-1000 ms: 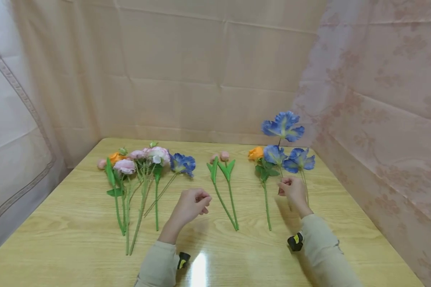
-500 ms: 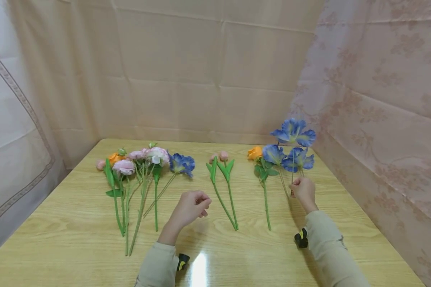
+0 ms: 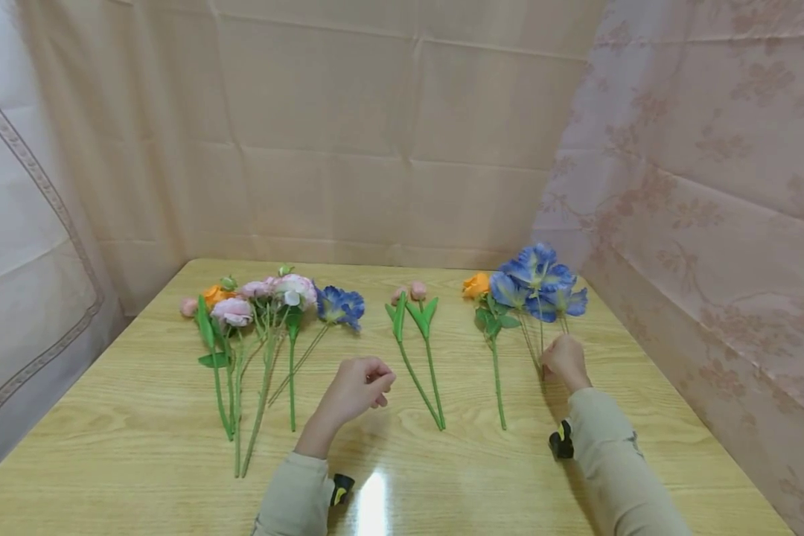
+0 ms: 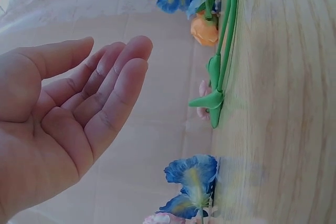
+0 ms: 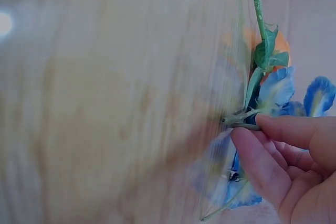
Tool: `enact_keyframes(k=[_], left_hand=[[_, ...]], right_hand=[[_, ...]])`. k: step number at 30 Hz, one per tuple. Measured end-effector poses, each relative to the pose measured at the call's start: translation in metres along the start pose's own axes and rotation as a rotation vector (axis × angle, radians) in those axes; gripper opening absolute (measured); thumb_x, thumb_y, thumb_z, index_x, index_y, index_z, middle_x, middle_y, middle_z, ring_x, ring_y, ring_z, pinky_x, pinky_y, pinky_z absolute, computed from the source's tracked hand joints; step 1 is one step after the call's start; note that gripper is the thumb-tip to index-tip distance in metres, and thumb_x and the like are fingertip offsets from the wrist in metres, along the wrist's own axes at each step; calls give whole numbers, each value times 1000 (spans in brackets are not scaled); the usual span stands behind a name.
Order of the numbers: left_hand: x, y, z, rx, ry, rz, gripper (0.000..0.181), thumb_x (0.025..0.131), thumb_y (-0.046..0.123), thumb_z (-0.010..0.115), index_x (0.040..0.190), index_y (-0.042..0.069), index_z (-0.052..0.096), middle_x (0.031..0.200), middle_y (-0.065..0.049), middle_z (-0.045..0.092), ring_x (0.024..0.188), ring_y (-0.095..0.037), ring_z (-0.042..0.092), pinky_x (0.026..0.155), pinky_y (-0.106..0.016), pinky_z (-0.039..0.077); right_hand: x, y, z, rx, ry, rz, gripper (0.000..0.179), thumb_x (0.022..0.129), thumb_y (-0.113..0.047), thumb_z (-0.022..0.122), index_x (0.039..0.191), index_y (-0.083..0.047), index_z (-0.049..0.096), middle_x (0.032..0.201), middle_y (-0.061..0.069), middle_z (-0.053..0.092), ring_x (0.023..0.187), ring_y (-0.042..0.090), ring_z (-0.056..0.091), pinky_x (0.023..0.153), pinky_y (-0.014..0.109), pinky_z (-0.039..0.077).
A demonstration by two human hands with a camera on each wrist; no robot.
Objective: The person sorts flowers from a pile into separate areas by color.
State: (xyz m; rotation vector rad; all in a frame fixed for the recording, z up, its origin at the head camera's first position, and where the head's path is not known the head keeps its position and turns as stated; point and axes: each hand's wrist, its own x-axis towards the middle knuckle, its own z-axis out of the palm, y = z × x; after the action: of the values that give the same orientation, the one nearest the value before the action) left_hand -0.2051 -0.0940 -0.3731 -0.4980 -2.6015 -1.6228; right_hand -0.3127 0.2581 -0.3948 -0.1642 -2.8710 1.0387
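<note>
On the right side of the table, my right hand (image 3: 564, 361) pinches the stem of a blue flower (image 3: 536, 268) between thumb and fingertips. Its bloom overlaps two other blue flowers lying there, one to the left (image 3: 505, 289) and one to the right (image 3: 572, 302). In the right wrist view the pinched stem (image 5: 247, 125) is close over the wood. My left hand (image 3: 351, 391) hovers over the table with loosely bent fingers and holds nothing; the left wrist view shows its bare palm (image 4: 58, 135). Nearest to it lie two pink tulips (image 3: 418, 291) with green stems.
An orange rose (image 3: 476, 286) with green leaves lies just left of the blue flowers. At the left, a mixed group holds pink peonies (image 3: 233, 312), another orange flower (image 3: 218, 295) and a blue flower (image 3: 339, 306). Cloth (image 3: 321, 134) hangs behind the wooden table (image 3: 442, 484).
My right hand first moved right with the blue flower, then its bloom came down and left onto the other blue ones. My left hand has stayed in place.
</note>
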Motion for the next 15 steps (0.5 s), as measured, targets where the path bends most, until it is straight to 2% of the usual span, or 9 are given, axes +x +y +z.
enact_keyframes(k=[3, 8, 12, 15], left_hand=[[0, 0, 0, 1, -11, 0, 14, 89, 6, 54, 88, -5, 62, 72, -15, 58, 54, -20, 60, 49, -27, 50], [0, 0, 2, -1, -31, -5, 14, 89, 7, 54, 87, -3, 62, 73, -16, 58, 55, -19, 60, 50, -27, 50], [0, 0, 2, 8, -35, -12, 14, 89, 8, 54, 88, -3, 62, 72, -13, 58, 56, -19, 61, 50, -27, 50], [-1, 1, 1, 16, -33, -15, 14, 89, 8, 54, 88, -3, 62, 72, -12, 58, 56, -20, 61, 50, -26, 50]], right_hand=[[0, 1, -1, 38, -28, 30, 24, 69, 9, 57, 53, -2, 44, 48, 4, 51, 42, 15, 54, 45, 29, 50], [-2, 5, -3, 113, -54, 51, 7, 70, 9, 58, 66, 10, 53, 58, 9, 57, 45, 18, 57, 47, 32, 51], [-3, 6, -3, 146, -65, 47, 9, 72, 7, 59, 73, 15, 55, 57, 12, 57, 45, 23, 59, 48, 33, 51], [-4, 4, -3, 142, -63, 36, 10, 73, 6, 60, 74, 14, 55, 54, 11, 55, 43, 21, 58, 47, 32, 51]])
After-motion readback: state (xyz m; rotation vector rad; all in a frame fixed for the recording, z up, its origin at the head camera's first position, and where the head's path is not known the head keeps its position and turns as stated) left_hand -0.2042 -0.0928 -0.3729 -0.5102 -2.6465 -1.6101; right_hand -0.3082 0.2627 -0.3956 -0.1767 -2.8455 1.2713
